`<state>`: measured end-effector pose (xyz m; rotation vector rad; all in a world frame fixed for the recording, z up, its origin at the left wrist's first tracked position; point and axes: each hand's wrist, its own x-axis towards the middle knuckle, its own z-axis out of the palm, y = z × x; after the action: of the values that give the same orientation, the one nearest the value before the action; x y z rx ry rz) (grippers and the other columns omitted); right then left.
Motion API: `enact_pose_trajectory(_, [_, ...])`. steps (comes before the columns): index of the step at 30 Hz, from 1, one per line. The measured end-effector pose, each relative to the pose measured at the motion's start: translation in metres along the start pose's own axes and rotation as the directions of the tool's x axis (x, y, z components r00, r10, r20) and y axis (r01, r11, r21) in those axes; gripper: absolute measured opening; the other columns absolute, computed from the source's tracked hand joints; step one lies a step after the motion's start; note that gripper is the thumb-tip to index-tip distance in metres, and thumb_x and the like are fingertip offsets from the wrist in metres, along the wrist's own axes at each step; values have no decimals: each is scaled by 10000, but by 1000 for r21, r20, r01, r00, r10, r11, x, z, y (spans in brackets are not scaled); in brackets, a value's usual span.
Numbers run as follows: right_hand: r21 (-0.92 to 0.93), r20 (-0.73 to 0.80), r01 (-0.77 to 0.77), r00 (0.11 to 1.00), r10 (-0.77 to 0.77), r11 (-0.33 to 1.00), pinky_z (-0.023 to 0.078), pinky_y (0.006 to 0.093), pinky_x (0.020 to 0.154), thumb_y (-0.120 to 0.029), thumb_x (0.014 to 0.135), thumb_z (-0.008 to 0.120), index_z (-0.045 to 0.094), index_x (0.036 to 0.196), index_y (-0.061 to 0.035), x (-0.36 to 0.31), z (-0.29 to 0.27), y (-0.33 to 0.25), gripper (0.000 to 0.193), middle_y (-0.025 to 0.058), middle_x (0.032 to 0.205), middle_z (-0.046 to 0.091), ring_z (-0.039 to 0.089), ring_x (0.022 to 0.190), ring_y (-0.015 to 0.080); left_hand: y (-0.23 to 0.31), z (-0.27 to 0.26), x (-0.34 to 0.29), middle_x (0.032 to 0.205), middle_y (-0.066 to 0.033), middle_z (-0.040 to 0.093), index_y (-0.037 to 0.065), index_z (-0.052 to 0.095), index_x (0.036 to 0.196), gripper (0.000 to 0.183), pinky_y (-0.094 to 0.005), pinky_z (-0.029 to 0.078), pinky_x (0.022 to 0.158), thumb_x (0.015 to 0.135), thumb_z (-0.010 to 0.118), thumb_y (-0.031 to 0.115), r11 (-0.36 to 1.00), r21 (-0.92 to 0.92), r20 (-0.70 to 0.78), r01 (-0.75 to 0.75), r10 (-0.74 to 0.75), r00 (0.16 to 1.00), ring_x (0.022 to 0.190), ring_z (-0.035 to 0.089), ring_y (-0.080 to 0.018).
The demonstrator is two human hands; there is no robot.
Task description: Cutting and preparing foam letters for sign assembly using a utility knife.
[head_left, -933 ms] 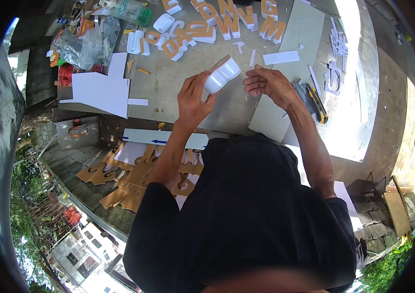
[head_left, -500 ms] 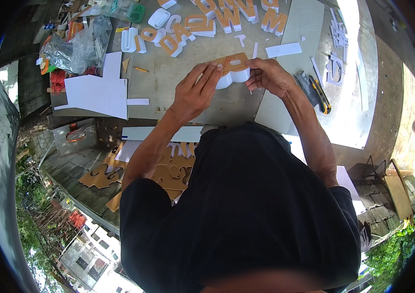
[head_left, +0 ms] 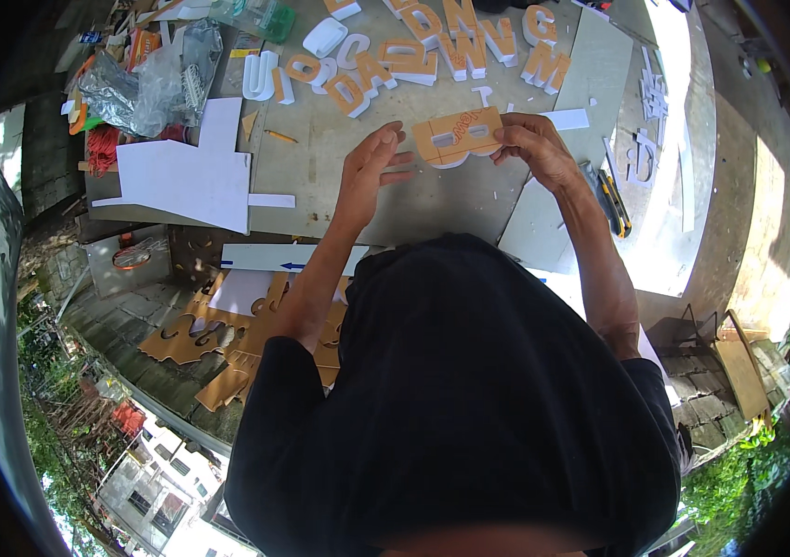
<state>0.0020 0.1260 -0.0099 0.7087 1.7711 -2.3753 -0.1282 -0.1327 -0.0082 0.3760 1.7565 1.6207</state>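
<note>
A thick cut-out letter (head_left: 432,135) with a brown face, white sides and two holes is held up over the table. My right hand (head_left: 541,156) pinches it at its right end between thumb and fingers. Off its left end, my left hand (head_left: 374,167) is apart from it, fingers spread and holding nothing. Beyond both hands, several more brown-and-white cut-out letters (head_left: 346,96) stand and lie on the grey table (head_left: 320,186). A white rounded piece (head_left: 325,37) sits among them.
A black-and-yellow utility knife (head_left: 614,202) lies at the right, near thin white offcuts (head_left: 652,84). To the left are a white sheet (head_left: 181,181), a pencil (head_left: 280,136), clear plastic bags (head_left: 158,88) and red cord (head_left: 105,148). Brown cut-out sheets (head_left: 218,325) lie below the table's near edge.
My left hand has let go of the cut-out letter and moved off to its left, fingers opening. The letter has tilted in my right hand, showing both holes. The view has shifted slightly.
</note>
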Motion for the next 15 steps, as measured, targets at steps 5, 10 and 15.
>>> enact_pose_trajectory(5, [-148,51,48,998,-41,988,513,334,775,-301,815,694,663,1125,141,14,10,0,540,169,929,692,621,791,196,3,7,10,1241,-231,644,-16,485,1441,569,-386,620,792,978,657,266,847,-434,184,308,-252,950,996,705,-270])
enact_pose_trajectory(10, [-251,81,59,996,-40,966,503,328,805,-304,822,682,650,1190,132,23,15,1,571,164,944,692,621,841,195,-19,3,14,1128,-182,677,-93,493,1397,548,-331,640,791,952,695,155,928,-305,125,214,-184,975,964,703,-224])
enact_pose_trajectory(15, [-158,-9,-63,998,63,985,498,331,817,-318,850,692,663,1181,106,36,22,45,539,142,970,691,613,868,186,-56,-6,17,1105,-175,680,-131,488,1375,535,-333,637,804,941,697,102,866,-405,147,294,-256,955,981,702,-235])
